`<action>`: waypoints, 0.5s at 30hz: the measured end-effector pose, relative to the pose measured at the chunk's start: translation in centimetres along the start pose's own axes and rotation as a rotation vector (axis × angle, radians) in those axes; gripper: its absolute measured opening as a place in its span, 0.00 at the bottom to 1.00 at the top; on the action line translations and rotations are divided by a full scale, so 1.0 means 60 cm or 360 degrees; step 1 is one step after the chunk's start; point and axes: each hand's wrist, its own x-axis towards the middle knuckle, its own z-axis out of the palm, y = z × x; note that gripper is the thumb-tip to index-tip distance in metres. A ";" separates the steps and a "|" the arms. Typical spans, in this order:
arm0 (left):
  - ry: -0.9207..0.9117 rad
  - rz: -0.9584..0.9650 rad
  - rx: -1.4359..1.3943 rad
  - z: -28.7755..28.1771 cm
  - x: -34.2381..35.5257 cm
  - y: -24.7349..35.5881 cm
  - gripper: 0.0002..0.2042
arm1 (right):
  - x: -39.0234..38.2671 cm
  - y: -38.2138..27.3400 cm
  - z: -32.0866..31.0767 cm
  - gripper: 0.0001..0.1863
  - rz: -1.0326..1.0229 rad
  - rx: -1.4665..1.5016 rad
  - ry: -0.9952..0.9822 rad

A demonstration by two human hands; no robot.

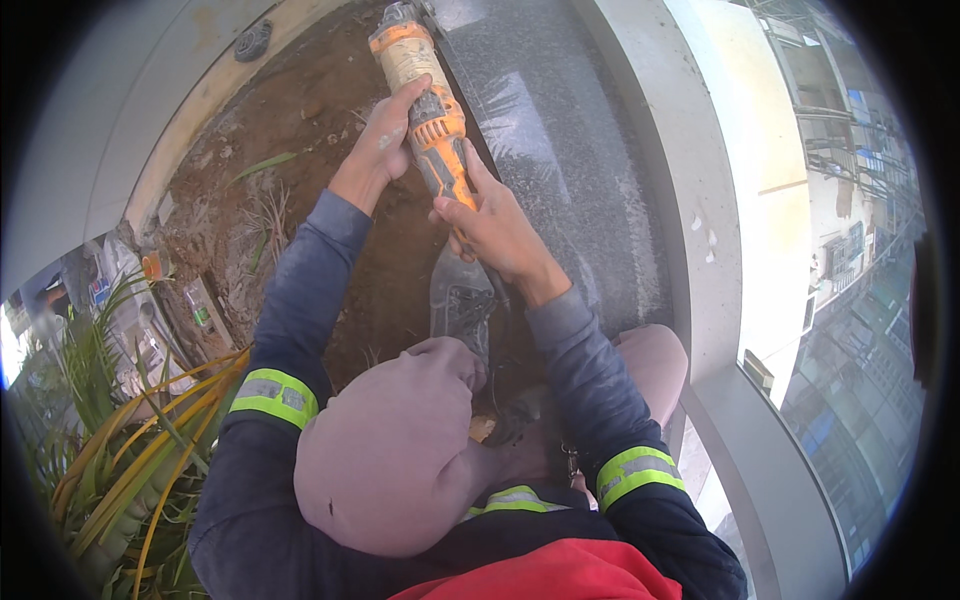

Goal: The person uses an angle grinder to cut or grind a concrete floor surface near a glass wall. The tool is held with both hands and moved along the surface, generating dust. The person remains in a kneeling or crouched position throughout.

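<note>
In the upper middle of the frame, both hands held an orange angle grinder point(432, 110) pointing up toward the top edge. The left hand point(385, 135) had its fingers closed around the body; the right hand point(495, 230) gripped the rear handle. Its head met the grey granite slab point(560, 150), beside bare soil point(290, 130).

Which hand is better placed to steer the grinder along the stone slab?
Probably the left hand: it grips the orange angle grinder farther forward, near the head by the dark granite slab. The right hand holds the rear handle end, better suited to steadying.
</note>
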 end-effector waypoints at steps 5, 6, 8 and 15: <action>-0.0013 0.0012 0.0007 0.004 0.007 -0.001 0.21 | 0.009 0.001 -0.006 0.49 -0.0009 -0.0040 0.0019; 0.0006 0.0013 0.0022 0.003 0.008 0.001 0.21 | 0.012 0.000 -0.006 0.49 -0.0008 -0.0042 0.0016; 0.0022 0.0037 0.0031 0.001 0.011 0.004 0.21 | 0.018 0.000 -0.006 0.49 -0.0002 -0.0042 0.0010; 0.0045 0.0031 0.0045 -0.014 0.039 0.005 0.21 | 0.039 -0.002 -0.011 0.48 -0.0030 -0.0067 -0.0011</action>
